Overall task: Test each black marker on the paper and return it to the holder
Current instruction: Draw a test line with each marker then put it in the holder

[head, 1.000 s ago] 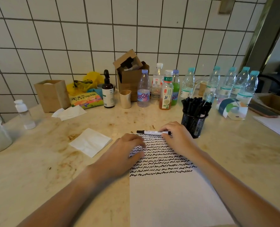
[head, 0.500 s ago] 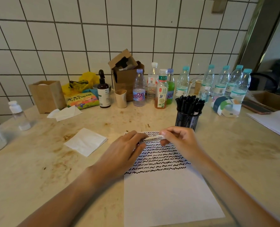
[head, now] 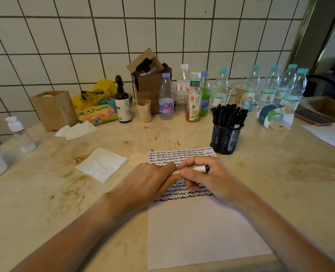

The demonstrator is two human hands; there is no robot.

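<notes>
Gripping the marker (head: 194,169), your right hand (head: 207,179) curls its fingers round the white barrel, black end pointing right. Your left hand (head: 149,181) closes its fingertips on the marker's other end. Both hands hover over the paper (head: 202,228), above its rows of black squiggles. The holder (head: 225,139), full of markers, stands just beyond the paper's far right corner.

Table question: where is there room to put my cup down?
Bare counter lies right of the paper, and more between the napkin and the mesh holder. The back row of bottles is crowded.
</notes>
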